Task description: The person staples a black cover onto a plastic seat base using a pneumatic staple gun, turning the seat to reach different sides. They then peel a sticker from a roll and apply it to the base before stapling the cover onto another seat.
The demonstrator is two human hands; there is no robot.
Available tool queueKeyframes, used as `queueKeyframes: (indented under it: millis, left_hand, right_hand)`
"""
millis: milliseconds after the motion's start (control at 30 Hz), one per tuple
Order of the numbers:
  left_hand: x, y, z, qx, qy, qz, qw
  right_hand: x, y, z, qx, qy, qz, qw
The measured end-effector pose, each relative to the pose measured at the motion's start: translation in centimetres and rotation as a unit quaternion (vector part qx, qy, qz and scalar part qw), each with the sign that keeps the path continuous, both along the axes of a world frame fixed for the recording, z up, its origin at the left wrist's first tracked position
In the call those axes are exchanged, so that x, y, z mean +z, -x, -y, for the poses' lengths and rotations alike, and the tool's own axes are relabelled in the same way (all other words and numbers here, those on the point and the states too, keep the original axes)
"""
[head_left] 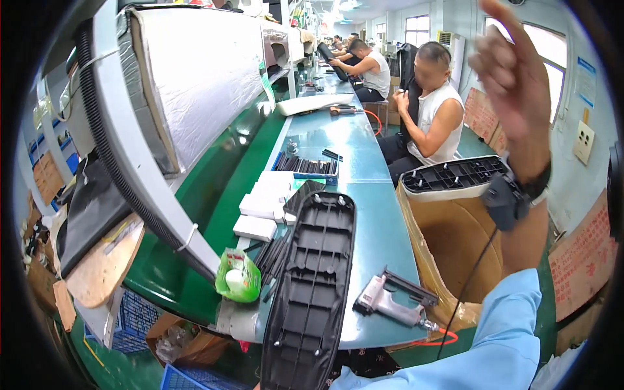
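- Black ribbed panel (311, 286), landmark: ribs up on the green table (380, 237), near end beyond its edge.
- Right hand (510, 84): raised, well right of panel; blurred, fingers loosely curled, one extended, grip empty.
- Left hand: out of view; finger state cannot be told.
- Silver-and-black air gun (393, 307): just right of panel.
- Green packet (249, 278), black strips (274, 257), white boxes (255, 227): left of panel.

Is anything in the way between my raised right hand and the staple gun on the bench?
Nothing visible covers the staple gun. A white-edged black panel on the open carton lies between them in the picture, but your right hand appears above it, so it probably isn't blocking.
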State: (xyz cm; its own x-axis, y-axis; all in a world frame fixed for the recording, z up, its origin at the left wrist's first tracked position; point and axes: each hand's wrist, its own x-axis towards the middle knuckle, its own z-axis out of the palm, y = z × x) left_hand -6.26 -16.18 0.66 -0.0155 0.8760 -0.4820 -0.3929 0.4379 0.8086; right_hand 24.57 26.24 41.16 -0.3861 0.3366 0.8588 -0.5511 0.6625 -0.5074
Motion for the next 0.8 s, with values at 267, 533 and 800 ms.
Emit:
queueKeyframes:
  millis: [267,533,800]
  left_hand:
    - [0.4,8.1,1.3,0.114,0.187,0.108,0.970]
    - [1.9,7.2,0.4,-0.243,0.119,-0.461,0.845]
    - [-3.9,15.2,5.2,0.119,0.254,0.270,0.921]
  right_hand:
    - [0.2,15.6,-12.4,0.166,0.103,0.064,0.979]
    - [2.4,21.1,-20.5,0.055,0.172,0.149,0.972]
    - [10.3,25.2,-27.2,0.035,0.161,0.078,0.983]
